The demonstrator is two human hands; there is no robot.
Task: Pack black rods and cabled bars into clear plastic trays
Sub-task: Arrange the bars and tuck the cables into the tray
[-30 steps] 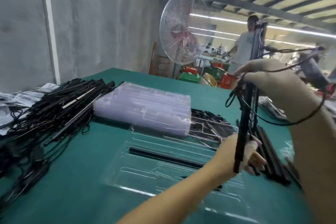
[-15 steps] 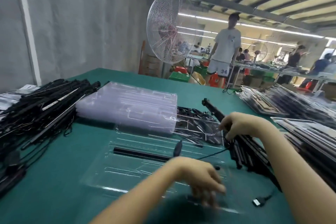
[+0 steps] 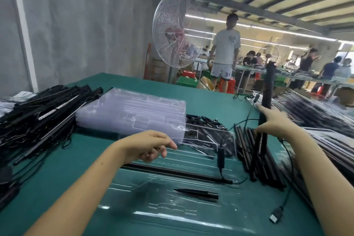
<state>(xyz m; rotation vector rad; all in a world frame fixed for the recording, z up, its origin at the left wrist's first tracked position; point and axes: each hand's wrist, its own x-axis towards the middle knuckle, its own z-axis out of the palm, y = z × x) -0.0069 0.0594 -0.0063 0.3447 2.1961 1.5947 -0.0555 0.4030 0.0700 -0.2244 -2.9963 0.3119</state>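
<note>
Desk (image 3: 210,97): green, under clear tray (image 3: 145,210).
Right hand (image 3: 275,122): fingers (image 3: 266,109) hold upright cabled bar (image 3: 266,90).
Left hand (image 3: 147,145): fingers loose, empty.
Risk: dangling plug (image 3: 275,218) could snag.

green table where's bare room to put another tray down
Bare table lies near left, between the heap of cabled bars and the open tray. A second patch lies beyond the stack of empty trays, at the far edge. The right side is crowded: loose rods, filled trays, and the right hand holding an upright bar.
</note>
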